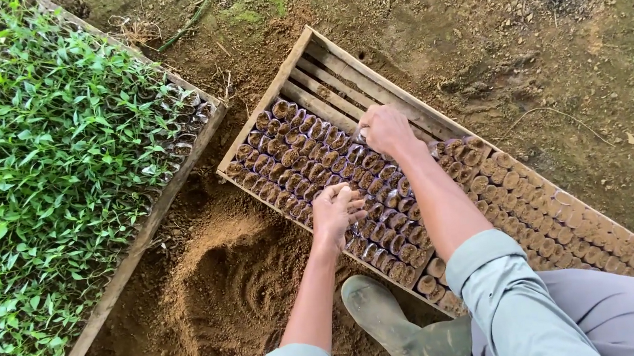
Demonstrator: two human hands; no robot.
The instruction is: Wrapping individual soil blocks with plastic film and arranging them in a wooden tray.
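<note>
A long wooden tray (270, 100) lies on the soil, packed with several small soil-filled plastic seedling bags (306, 155). My left hand (337, 211) rests at the tray's near edge, fingers curled over the bags there; whether it holds anything I cannot tell. My right hand (385, 129) reaches further in, fingers closed on a bag at the far edge of the filled rows, beside the bare wooden slats (326, 81).
A wooden bed of green seedlings (38, 170) lies to the left. A heap of loose brown soil (226, 284) sits between bed and tray. My green rubber boot (398, 328) stands by the tray's near edge. Bare earth lies beyond the tray.
</note>
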